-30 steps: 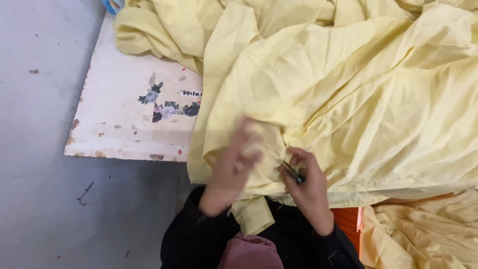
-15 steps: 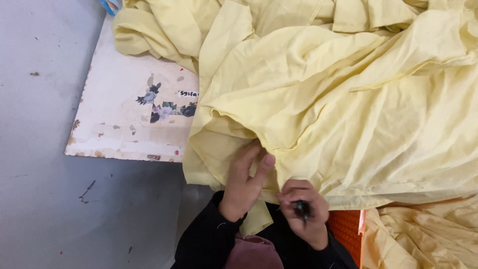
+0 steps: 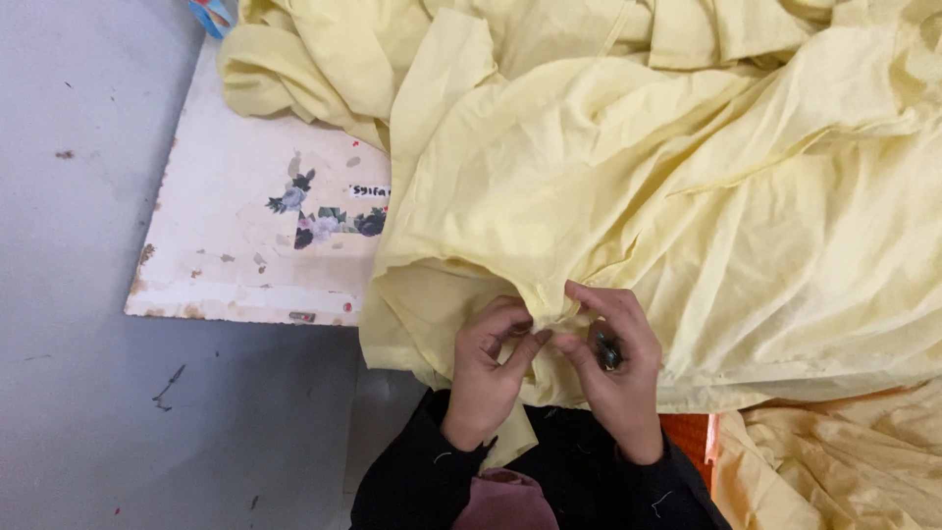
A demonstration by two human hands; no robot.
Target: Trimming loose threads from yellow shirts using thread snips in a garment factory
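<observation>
A large pale yellow cloth (image 3: 667, 186) is spread in folds over a worn white board and reaches down to my lap. My left hand (image 3: 488, 368) pinches a small fold of the cloth's near edge between thumb and fingers. My right hand (image 3: 613, 368) pinches the same fold from the right, fingertips almost touching the left hand's. A small dark metal tool (image 3: 607, 349), like thread snips, is tucked in my right palm. Both arms wear black sleeves.
The white board (image 3: 255, 245) has chipped edges and small flower stickers (image 3: 324, 221). Grey floor (image 3: 88, 393) lies to the left. More yellow fabric (image 3: 834, 471) is piled at lower right beside an orange surface (image 3: 687, 432). A blue object (image 3: 211, 15) sits at the top left.
My left hand has come down from an open, raised pose onto the cloth edge. My right hand moved up to meet it, and both now pinch the same fold.
</observation>
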